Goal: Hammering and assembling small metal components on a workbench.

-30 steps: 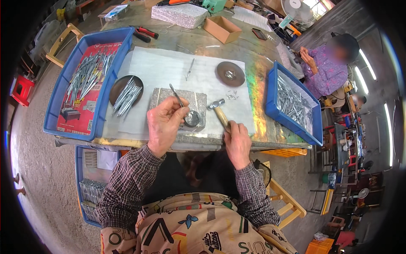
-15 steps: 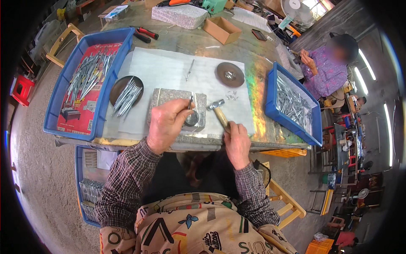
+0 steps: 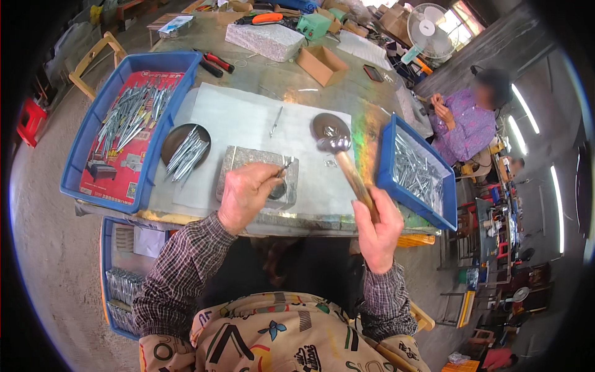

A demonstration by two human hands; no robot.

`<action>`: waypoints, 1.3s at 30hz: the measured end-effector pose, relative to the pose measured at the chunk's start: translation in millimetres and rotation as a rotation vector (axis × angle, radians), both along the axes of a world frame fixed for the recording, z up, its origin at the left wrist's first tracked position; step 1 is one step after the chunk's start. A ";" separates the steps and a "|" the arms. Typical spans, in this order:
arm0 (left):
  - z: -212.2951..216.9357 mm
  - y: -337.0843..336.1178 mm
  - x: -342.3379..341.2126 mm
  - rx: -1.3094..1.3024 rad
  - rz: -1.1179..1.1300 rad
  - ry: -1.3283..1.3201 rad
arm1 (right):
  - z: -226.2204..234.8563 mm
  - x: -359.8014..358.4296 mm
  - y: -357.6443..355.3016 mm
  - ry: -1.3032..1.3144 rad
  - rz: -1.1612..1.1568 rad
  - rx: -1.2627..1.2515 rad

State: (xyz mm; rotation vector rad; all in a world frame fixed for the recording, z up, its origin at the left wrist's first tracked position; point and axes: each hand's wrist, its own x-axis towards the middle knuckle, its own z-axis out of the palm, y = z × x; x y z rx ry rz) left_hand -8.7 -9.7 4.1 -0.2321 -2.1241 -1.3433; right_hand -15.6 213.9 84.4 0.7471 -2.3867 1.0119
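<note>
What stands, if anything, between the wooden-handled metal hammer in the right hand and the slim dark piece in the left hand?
Nothing visible does: between the hammer and the dark piece, pinched by the left hand, only open space shows, above the white sheet and the grey stone block.

Hammer point(image 3: 352, 177) blurred (dish point(image 3: 319, 124) partly hidden).

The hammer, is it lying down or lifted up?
Lifted up, it seems: the right hand grips the wooden handle, and the metal head covers part of the brown dish.
</note>
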 end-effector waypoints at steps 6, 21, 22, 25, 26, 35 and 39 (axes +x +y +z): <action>-4.2 2.5 0.5 -0.015 0.059 0.048 | 27.9 16.3 -11.7 0.136 0.146 0.048; -5.0 4.8 1.4 -0.048 0.077 0.093 | 37.8 30.5 -12.4 0.065 0.064 -0.160; -7.0 5.1 1.1 -0.042 0.068 0.086 | 35.1 21.2 -15.9 0.046 0.131 0.011; -4.8 3.3 -3.3 -0.048 0.066 0.103 | 44.0 17.5 -16.5 -0.053 0.198 0.172; -4.7 3.4 -1.7 -0.061 0.071 0.119 | 44.3 19.7 -15.6 -0.027 0.175 0.129; -6.1 4.1 -0.4 -0.039 0.064 0.108 | 43.2 22.3 -11.6 0.043 0.156 0.142; -5.1 4.3 3.7 -0.049 0.080 0.104 | 50.3 38.4 -9.8 0.045 0.040 -0.038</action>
